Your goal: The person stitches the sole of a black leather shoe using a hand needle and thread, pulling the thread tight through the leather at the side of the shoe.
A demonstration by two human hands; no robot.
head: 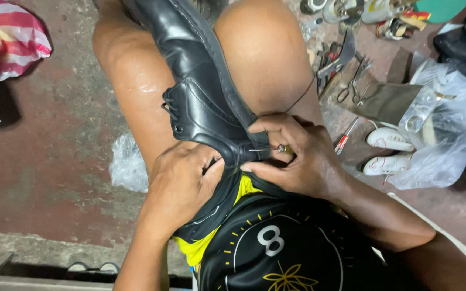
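Note:
A black leather lace-up shoe (200,91) lies between my bare knees, toe pointing away. My left hand (182,183) grips the shoe's heel end, fingers tucked inside the opening. My right hand (297,156) pinches a stitching awl (276,149) with a thin metal needle, its tip pushed against the shoe's rear edge. A thin dark thread (303,94) runs up from my right hand across my right knee.
Scissors and pliers (351,81) lie on the reddish concrete floor at right, beside a red-handled tool (345,139), two white shoes (386,151) and a clear plastic bag (449,124). A striped bag (6,37) sits top left; crumpled plastic (128,164) lies by my left leg.

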